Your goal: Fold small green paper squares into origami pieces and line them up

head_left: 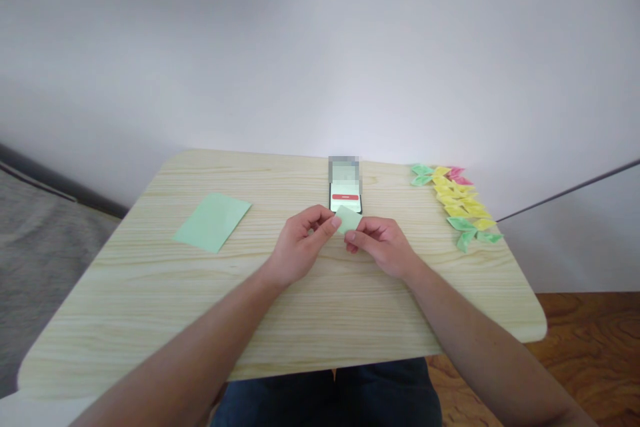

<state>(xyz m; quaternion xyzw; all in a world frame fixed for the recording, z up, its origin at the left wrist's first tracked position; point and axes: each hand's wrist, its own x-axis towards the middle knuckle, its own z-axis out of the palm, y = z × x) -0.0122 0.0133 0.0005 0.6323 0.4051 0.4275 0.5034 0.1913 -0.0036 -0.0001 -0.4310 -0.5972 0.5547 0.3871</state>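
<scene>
Between my two hands is a small piece of folded green paper, raised a little in front of the phone. My left hand pinches its left edge between thumb and fingers. On the opposite side, my right hand grips the lower right edge, with the thumb on top. A phone with a lit screen and a red bar lies just beyond the paper, its lower edge close to my fingertips. The undersides of the paper and some fingers are hidden.
A green paper sheet lies on the left of the wood-grain table. Several folded paper pieces in green, yellow and pink are lined up at the right. A white wall rises behind the table.
</scene>
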